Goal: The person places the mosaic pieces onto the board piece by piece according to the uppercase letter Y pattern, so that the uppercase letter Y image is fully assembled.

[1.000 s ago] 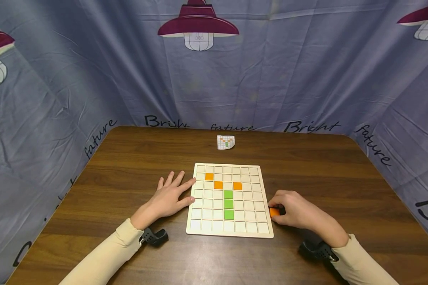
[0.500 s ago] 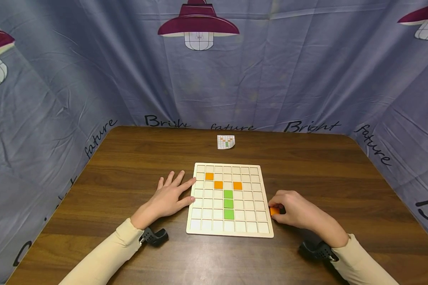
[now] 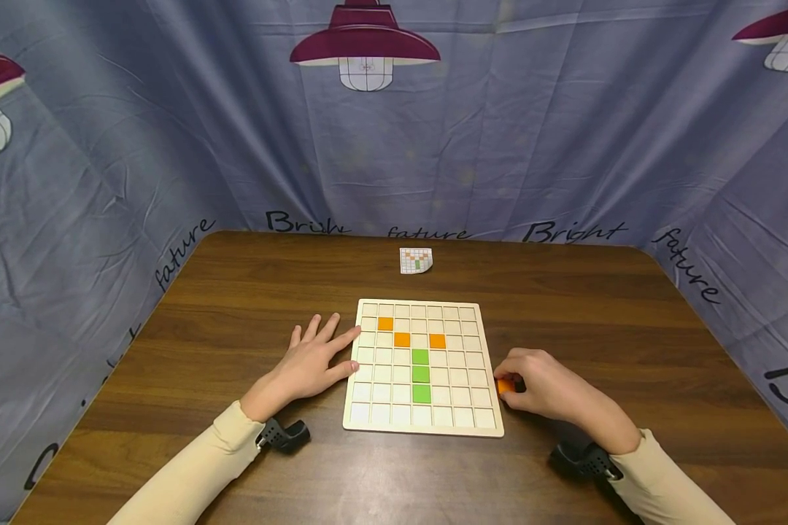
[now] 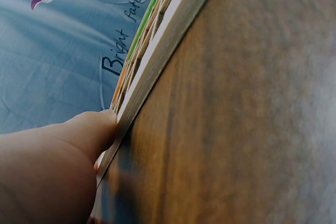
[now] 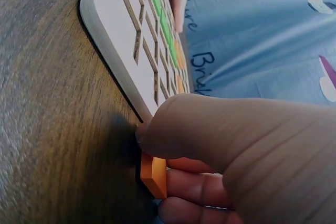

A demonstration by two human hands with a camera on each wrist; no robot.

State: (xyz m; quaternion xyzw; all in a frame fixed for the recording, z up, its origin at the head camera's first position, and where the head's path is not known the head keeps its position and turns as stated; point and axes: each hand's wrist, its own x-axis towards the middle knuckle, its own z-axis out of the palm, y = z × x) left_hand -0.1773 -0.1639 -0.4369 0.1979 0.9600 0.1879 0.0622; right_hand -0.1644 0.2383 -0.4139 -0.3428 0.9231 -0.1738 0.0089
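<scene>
A pale wooden grid board (image 3: pixel 402 415) lies flat on the table. Three green tiles (image 3: pixel 421 374) form a column in its middle, and three orange tiles (image 3: pixel 402 340) sit in cells farther up. My left hand (image 3: pixel 305 367) rests at the board's left side, fingers spread, with index finger and thumb touching its edge. Just off the right edge, my right hand (image 3: pixel 538 385) holds a loose orange tile (image 5: pixel 154 174) between thumb and fingers, low at the table. The right wrist view shows the thumb (image 5: pixel 178 129) over one end of this tile, hiding part of it.
Behind the board lies a small paper card (image 3: pixel 416 260) printed with a grid of orange and green squares, its corner curled. The brown wooden table (image 3: pixel 269 270) is surrounded by a blue-grey curtain (image 3: pixel 394 160) at the back and sides.
The loose orange tile has shifted slightly away from me and turned within the right hand's fingers, so less of it shows. The left hand and the board stay put.
</scene>
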